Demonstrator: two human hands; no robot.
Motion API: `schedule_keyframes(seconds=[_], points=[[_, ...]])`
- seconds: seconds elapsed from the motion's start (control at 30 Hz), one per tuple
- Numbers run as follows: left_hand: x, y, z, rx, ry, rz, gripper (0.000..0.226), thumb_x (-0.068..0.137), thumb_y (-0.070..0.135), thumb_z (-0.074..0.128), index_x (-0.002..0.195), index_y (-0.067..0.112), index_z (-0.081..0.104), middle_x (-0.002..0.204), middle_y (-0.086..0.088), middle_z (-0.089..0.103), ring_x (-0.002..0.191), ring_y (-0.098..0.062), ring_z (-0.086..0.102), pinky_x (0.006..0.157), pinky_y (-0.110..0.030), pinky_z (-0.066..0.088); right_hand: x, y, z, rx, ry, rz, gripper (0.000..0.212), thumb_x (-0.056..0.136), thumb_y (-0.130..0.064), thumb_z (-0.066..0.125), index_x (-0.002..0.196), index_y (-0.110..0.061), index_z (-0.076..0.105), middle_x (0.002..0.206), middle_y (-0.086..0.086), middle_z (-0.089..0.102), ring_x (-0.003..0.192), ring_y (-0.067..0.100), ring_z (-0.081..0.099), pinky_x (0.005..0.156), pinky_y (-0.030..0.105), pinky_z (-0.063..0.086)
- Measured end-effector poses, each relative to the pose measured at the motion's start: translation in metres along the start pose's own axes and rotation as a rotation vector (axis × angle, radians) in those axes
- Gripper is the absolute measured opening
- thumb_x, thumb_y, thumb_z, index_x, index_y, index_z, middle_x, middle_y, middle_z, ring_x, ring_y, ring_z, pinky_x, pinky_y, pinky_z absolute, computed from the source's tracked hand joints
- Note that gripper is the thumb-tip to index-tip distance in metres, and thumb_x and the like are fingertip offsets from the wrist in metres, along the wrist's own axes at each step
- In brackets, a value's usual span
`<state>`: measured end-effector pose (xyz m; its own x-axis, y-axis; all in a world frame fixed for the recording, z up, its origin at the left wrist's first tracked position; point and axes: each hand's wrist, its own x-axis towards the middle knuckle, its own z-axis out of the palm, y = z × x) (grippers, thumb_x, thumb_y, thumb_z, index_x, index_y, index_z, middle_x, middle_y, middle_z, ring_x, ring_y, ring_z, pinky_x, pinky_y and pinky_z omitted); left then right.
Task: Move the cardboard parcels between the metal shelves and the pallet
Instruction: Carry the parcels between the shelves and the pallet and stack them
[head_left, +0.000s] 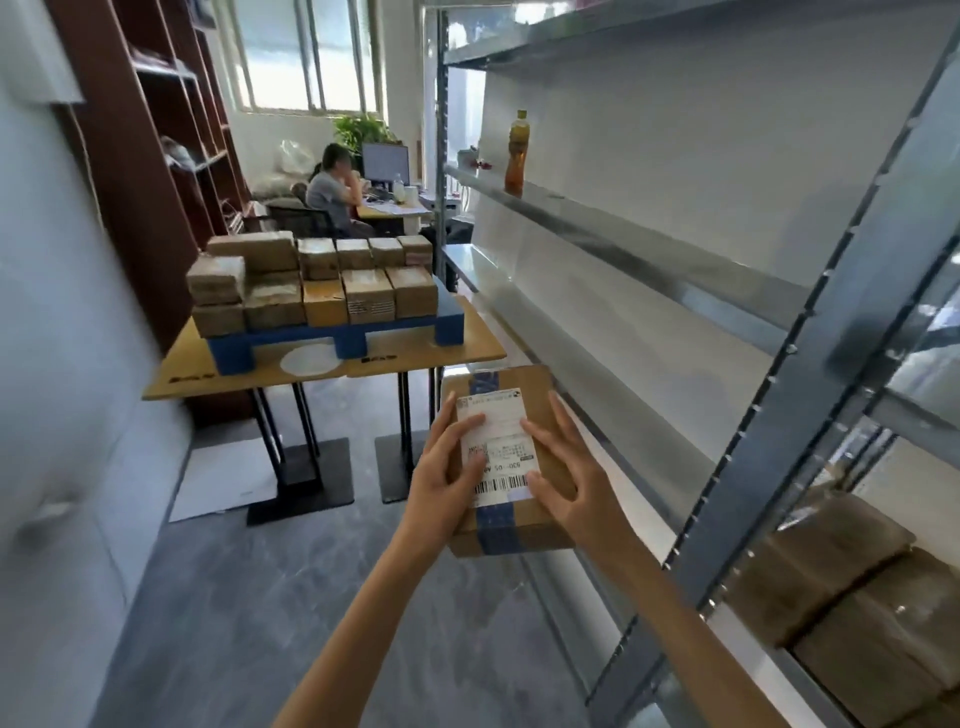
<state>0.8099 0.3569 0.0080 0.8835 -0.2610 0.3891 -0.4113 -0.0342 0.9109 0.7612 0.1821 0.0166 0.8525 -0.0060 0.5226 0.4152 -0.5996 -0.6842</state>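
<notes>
parcel (511, 395) is mid-air just beside the metal shelves (623, 249), left hand (441, 483) and right hand (569, 486) both gripping it, fingers over the label (506, 418); looks light and stiff, so grip the side edges.

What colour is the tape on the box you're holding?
Blue tape runs across the parcel; head view shows it best.

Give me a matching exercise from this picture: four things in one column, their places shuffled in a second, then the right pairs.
1. taped parcel
2. bottle
3. stacked parcels
4. white disc

A. on the blue pallet
B. on the tabletop, between the pallet's feet
C. held by the left hand and right hand
D. upright on a metal shelf

Pairs: 1-C, 2-D, 3-A, 4-B.
</notes>
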Motion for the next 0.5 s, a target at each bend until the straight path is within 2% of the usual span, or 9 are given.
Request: schedule_keyframes(seconds=[0.13,0.2,0.27,0.33,0.4,0.5], points=[[0.029,-0.022,-0.049,0.043,0.041,-0.007,0.038,0.095,0.011,0.056,0.132,0.019,0.051,0.152,0.022,0.018,0.133,0.011,0.030,0.091,-0.017,0.050,0.049,0.003,0.048,0.026,-0.019,-0.018,0.047,0.086,-0.025,0.058,0.132,-0.017,0.053,0.153,-0.007,0.029,0.138,0.014,0.034,0.092,0.028,0.053],[0.042,-0.036,-0.073,0.079,0.053,-0.012,0.039,0.095,0.017,0.057,0.132,0.026,0.050,0.153,0.027,0.016,0.138,0.002,0.027,0.095,-0.027,0.052,0.068,0.003,0.073,0.045,-0.022,-0.030,0.046,0.087,-0.027,0.057,0.132,-0.020,0.052,0.153,-0.007,0.028,0.138,0.014,0.034,0.092,0.024,0.052],[0.056,-0.047,-0.094,0.081,0.070,-0.031,0.039,0.094,0.019,0.058,0.131,0.030,0.050,0.148,0.036,0.017,0.139,-0.008,0.031,0.093,-0.037,0.055,0.085,0.002,0.095,0.057,-0.034,-0.041,0.045,0.087,-0.028,0.055,0.131,-0.025,0.048,0.154,-0.006,0.026,0.139,0.014,0.031,0.092,0.015,0.048],[0.068,-0.056,-0.113,0.087,0.094,-0.045,0.040,0.094,0.019,0.059,0.131,0.031,0.050,0.144,0.040,0.017,0.139,-0.011,0.033,0.089,-0.038,0.057,0.102,0.002,0.115,0.086,-0.056,-0.049,0.043,0.089,-0.023,0.056,0.131,-0.029,0.045,0.155,-0.009,0.021,0.140,0.013,0.028,0.090,0.010,0.046],[0.081,-0.064,-0.129,0.109,0.122,-0.043,0.040,0.094,0.019,0.060,0.130,0.033,0.050,0.145,0.039,0.017,0.139,-0.012,0.033,0.087,-0.036,0.057,0.120,0.006,0.133,0.127,-0.075,-0.040,0.044,0.091,-0.017,0.058,0.133,-0.028,0.046,0.155,-0.012,0.017,0.141,0.013,0.025,0.090,0.015,0.049],[0.104,-0.075,-0.151,0.132,0.166,-0.043,0.039,0.093,0.017,0.060,0.128,0.033,0.051,0.150,0.031,0.018,0.141,-0.010,0.029,0.088,-0.032,0.057,0.152,0.013,0.157,0.094,-0.080,-0.040,0.045,0.090,-0.025,0.057,0.134,-0.030,0.046,0.156,-0.015,0.014,0.142,0.012,0.022,0.092,0.021,0.051]])
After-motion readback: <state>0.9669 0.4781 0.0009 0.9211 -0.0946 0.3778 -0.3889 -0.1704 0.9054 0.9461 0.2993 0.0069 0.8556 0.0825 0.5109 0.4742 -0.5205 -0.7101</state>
